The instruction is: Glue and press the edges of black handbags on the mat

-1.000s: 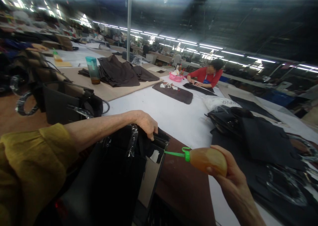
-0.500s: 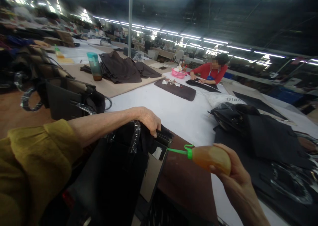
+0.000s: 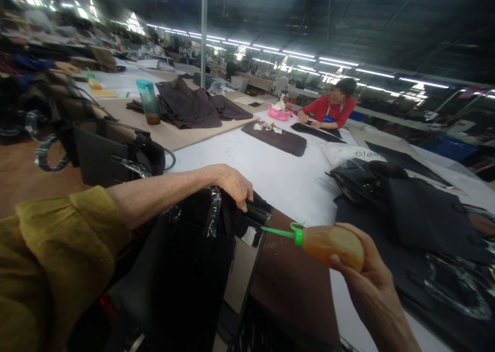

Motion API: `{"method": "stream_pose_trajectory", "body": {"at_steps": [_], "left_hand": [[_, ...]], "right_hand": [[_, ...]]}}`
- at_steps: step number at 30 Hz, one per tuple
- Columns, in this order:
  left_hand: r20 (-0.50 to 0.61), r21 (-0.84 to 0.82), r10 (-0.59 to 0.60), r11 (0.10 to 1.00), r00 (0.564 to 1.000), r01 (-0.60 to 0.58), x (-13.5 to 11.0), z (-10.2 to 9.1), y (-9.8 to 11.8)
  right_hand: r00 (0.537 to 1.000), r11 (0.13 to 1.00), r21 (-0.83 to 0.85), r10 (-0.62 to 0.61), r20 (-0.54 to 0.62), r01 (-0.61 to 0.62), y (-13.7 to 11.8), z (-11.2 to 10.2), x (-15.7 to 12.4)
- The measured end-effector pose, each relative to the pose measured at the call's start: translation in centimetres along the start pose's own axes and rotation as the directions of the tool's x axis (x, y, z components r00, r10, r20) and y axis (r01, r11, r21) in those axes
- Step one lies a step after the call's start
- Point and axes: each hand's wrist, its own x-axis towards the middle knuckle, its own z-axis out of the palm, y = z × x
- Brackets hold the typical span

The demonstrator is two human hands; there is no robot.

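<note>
My right hand (image 3: 365, 269) is wrapped round a squeeze bottle (image 3: 328, 243) of amber liquid, with a green cap and a long green nozzle. The bottle lies nearly level, its nozzle tip pointing left at the open edge of a black handbag (image 3: 189, 269). My left hand (image 3: 235, 184) reaches across the bag and grips its top edge, fingers closed on the dark material. A plastic-wrapped handle (image 3: 212, 212) stands beside that wrist. Inside the edge, a small white patch (image 3: 250, 235) and a beige panel (image 3: 240, 274) show. The bag's lower part is in dark shadow.
Another black bag (image 3: 108, 150) stands at left. A teal-lidded bottle (image 3: 148, 101) and dark fabric pieces (image 3: 189, 104) lie behind. Black bags (image 3: 421, 212) are piled at right. Across the white table (image 3: 286, 181), a person in red (image 3: 332, 109) works near a pink container (image 3: 279, 113).
The squeeze bottle and my right hand have shifted very slightly right. The nozzle tip has stayed near the bag's edge, and my left hand keeps its grip there.
</note>
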Motion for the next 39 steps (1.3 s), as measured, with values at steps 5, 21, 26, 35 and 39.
{"method": "stream_pose_trajectory", "body": {"at_steps": [5,21,26,35,39], "left_hand": [[0.0,-0.008,0.019,1.0,1.0,-0.019,0.2,0.1,-0.2],[-0.002,0.001,0.022,1.0,1.0,-0.022,0.4,0.2,-0.7],[-0.014,-0.035,-0.013,0.999,1.0,0.012,0.1,0.2,-0.3],[-0.017,-0.041,-0.04,0.998,0.999,0.04,0.1,0.3,-0.1],[-0.013,-0.045,-0.051,0.998,0.999,0.05,0.2,0.4,-0.2]], "right_hand": [[0.998,0.996,-0.059,-0.063,0.017,0.064,-0.3,-0.2,-0.2],[0.996,0.997,-0.068,-0.031,0.083,0.037,-1.0,0.1,-2.5],[0.985,0.987,-0.114,-0.096,0.142,0.112,-0.4,-0.5,-3.0],[0.991,0.996,-0.092,0.029,0.128,-0.017,-0.4,0.2,-4.7],[0.992,0.996,-0.093,-0.003,0.128,0.015,-1.1,0.7,-5.0]]}}
